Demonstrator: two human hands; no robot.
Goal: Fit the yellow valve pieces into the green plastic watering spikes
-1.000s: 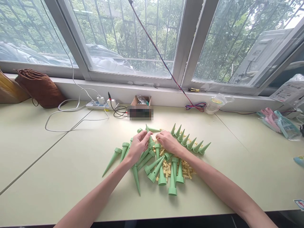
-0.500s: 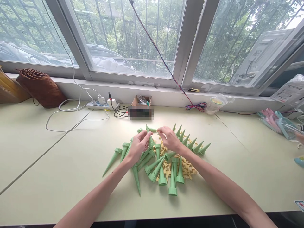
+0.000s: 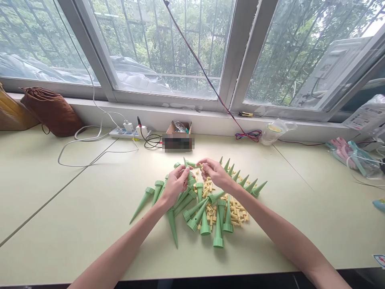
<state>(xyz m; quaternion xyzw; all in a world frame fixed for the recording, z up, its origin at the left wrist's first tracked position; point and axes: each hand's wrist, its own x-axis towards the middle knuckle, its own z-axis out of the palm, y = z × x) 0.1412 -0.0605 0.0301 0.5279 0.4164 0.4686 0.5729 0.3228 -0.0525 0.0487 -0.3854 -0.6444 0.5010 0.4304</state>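
Note:
My left hand (image 3: pixel 177 182) is closed around a green plastic spike (image 3: pixel 189 172), whose pointed end tilts up and away. Just to its right, my right hand (image 3: pixel 214 172) pinches a small yellow plastic piece (image 3: pixel 201 165) between thumb and fingertips. A short gap separates the piece from the spike. Below both hands, loose green spikes (image 3: pixel 204 224) lie over a heap of small yellow pieces (image 3: pixel 239 212). Several more green spikes (image 3: pixel 251 186) stand point up in a row right of my right hand. Others (image 3: pixel 146 202) lie left of my left wrist.
Behind the hands sits a small open cardboard box (image 3: pixel 179 136), its front blurred. A power strip (image 3: pixel 129 131) with white cables is at the back left, near a brown bag (image 3: pixel 51 112). Coiled wire (image 3: pixel 249 135) and a plastic bag (image 3: pixel 275 131) lie at the back right.
My right hand has shifted a little and now shows a yellow piece in its fingertips. The left hand keeps its hold on the spike. A hand at the far right edge has gone from view.

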